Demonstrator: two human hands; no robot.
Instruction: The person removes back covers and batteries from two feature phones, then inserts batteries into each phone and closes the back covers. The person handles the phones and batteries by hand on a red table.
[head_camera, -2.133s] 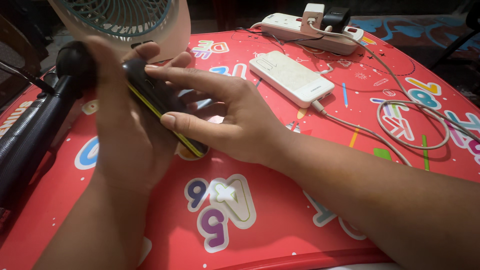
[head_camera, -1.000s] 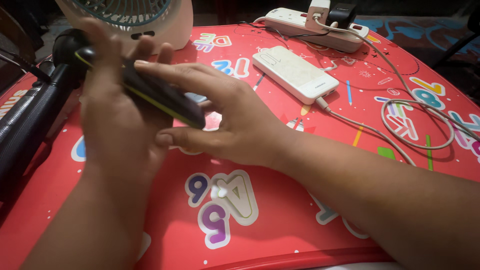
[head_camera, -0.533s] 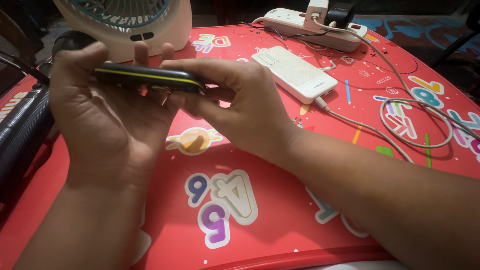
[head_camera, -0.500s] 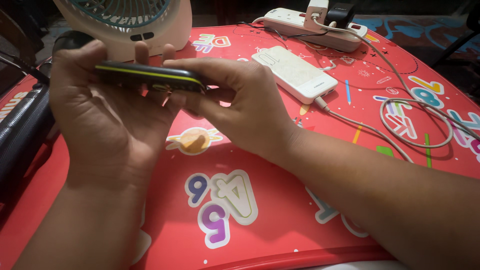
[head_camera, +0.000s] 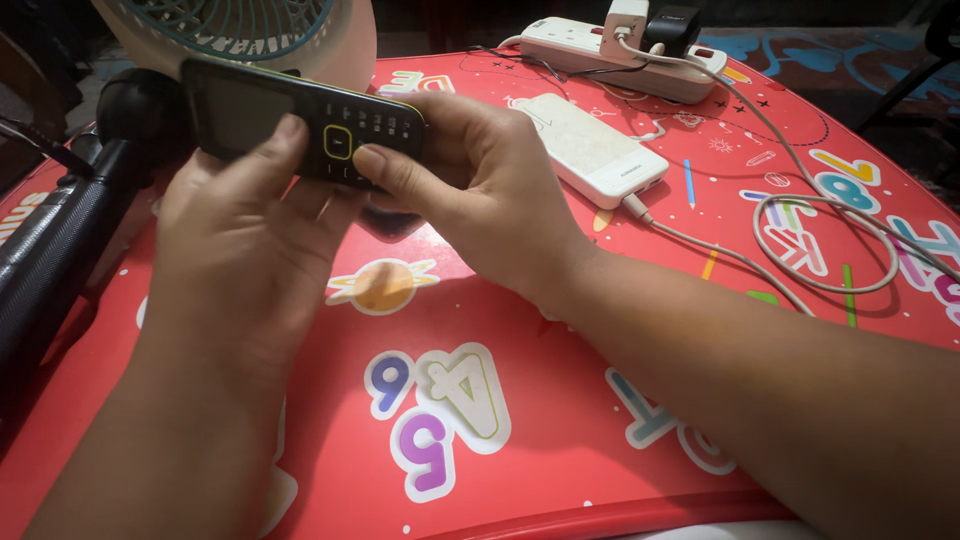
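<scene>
**Small keypad phone, held up in both hands**

So, both hands have the black keypad phone (head_camera: 300, 120) lifted off the red table (head_camera: 560, 400), face toward the camera, lying sideways with the dark screen to the left and the keys to the right. The left hand (head_camera: 240, 250) is closed around the screen end, thumb across the front just below the screen. The right hand (head_camera: 480, 190) is wrapped around the keypad end, thumb tip resting by the yellow-ringed centre key.

Handling-wise, my guess is it's light and rigid, a hard plastic bar that won't flex. The shell looks smooth and a bit glossy, so probably slick if fingers are sweaty. The long side edges seem the safest place to grip, since pressing on the front just hits buttons. The screen looks like the fragile bit, so I'd keep pressure off it.

Around it: a white fan (head_camera: 290, 40) right behind, a black mesh-covered cylinder (head_camera: 50, 260) along the left edge, a white power bank (head_camera: 590, 145) with a cable (head_camera: 830, 250) looping off to the right, and a white power strip (head_camera: 620, 55) at the back with plugs in it.
</scene>
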